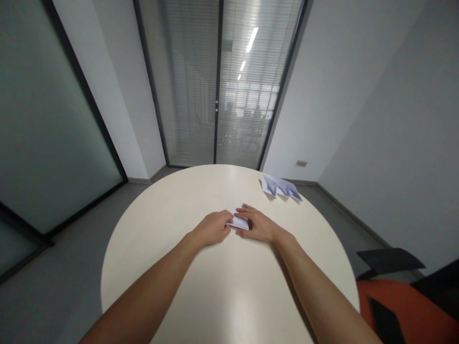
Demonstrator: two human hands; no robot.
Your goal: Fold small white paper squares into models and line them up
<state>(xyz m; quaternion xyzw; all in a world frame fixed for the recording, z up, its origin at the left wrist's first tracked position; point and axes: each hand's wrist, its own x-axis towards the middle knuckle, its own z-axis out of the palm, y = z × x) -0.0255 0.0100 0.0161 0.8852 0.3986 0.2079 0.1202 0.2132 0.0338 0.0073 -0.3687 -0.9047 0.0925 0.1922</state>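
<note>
A small folded sheet of pale paper [240, 222] lies between my hands near the middle of the round table. My left hand [213, 227] pinches its left edge between thumb and fingers. Over its right side curves my right hand [258, 223], with thumb and fingers apart and touching the near and far edges of the paper. Parts of the paper are covered by the fingers. Toward the table's far right edge lie several folded pale paper pieces [281, 187], close together in a row.
The round cream table [172, 200] has its curved edge all around my arms. An orange-red chair [401, 306] with black armrests stands at the lower right. Beyond the table is a glass partition with blinds [190, 95]; white walls flank it.
</note>
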